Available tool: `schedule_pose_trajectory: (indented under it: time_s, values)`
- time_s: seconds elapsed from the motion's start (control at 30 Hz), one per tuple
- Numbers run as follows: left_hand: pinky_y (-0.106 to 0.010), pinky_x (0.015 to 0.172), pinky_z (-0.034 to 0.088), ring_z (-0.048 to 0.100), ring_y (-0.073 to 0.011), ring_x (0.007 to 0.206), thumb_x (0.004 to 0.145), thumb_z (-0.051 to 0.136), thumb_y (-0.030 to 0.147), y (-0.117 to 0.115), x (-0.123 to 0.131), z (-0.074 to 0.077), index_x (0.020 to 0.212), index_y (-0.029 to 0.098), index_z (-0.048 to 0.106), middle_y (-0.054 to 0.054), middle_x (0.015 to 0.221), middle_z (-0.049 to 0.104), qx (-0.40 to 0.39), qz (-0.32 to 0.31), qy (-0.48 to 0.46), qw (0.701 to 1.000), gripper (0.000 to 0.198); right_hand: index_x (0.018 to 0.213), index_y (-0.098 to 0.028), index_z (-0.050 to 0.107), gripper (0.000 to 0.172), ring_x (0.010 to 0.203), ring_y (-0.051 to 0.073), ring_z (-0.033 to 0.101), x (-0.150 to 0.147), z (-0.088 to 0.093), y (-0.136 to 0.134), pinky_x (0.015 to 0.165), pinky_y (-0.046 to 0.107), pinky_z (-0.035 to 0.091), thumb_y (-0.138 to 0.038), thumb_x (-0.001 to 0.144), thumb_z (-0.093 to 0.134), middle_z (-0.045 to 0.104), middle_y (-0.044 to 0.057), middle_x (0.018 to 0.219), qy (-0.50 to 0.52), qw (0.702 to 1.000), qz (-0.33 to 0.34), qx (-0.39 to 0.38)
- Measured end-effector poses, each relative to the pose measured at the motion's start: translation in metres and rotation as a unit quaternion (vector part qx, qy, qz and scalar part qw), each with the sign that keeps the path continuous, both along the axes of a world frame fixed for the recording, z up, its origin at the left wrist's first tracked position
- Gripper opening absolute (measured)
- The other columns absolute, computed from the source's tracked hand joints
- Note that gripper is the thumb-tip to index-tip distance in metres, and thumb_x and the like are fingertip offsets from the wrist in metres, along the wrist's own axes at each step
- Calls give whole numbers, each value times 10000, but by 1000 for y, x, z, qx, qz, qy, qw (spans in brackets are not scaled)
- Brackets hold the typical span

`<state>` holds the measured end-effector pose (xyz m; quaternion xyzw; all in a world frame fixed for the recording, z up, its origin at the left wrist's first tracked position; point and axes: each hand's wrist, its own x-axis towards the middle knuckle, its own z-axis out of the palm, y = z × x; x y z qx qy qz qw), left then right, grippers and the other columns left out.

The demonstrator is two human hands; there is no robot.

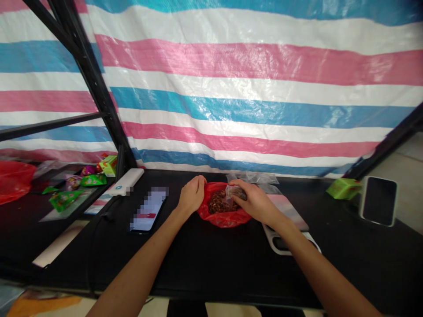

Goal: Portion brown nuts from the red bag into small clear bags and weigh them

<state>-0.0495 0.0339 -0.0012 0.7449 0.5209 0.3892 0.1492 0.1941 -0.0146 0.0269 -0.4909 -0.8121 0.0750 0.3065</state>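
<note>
A red plastic bag (228, 221) lies open on the black table, its rim rolled outward. Small brown dried bits (216, 204) fill it. My left hand (192, 193) is closed on the bag's left rim. Over the right side of the opening, my right hand (255, 201) pinches a small clear plastic bag (229, 193). Dark brown contents show through the clear bag near my fingers, though the hand partly hides them. Close behind my right hand lie more clear plastic bags (256, 178).
A flat grey-and-white board-like item (292, 213) lies under my right forearm. Left are a phone (150, 213), a white power strip (127, 181) and green packets (66, 200). At right stand a green box (343, 188) and a dark-screened device (378, 200). A striped sheet (244, 97) hangs behind.
</note>
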Motion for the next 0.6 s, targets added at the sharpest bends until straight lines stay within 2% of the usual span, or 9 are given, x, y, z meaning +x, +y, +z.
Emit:
schedule_pose_trajectory:
  time_s: [0.2,0.4,0.6]
  values:
    - [-303,733,406,637,-190,815,1060,243,354,-3,1,4,870,247,610,-15,866,683,5,1,4,1000,427,1236,-279,643,419,1099,248,686,3,-3,-3,982,396,490,-120,850,608,738,27,1201,24,1000,13,10]
    - [-301,735,427,643,-198,826,1058,233,363,-3,2,5,876,244,625,-31,877,694,14,0,1,1000,448,1322,-274,599,434,1133,267,675,2,-5,-4,1016,435,493,-210,894,629,713,55,1263,45,999,14,-25]
    - [-296,745,437,649,-196,826,1057,244,350,0,0,3,886,245,634,-29,877,701,6,9,-1,1000,439,1308,-267,599,470,1110,255,683,4,-4,3,999,427,495,-136,856,609,720,50,1238,20,999,23,-14]
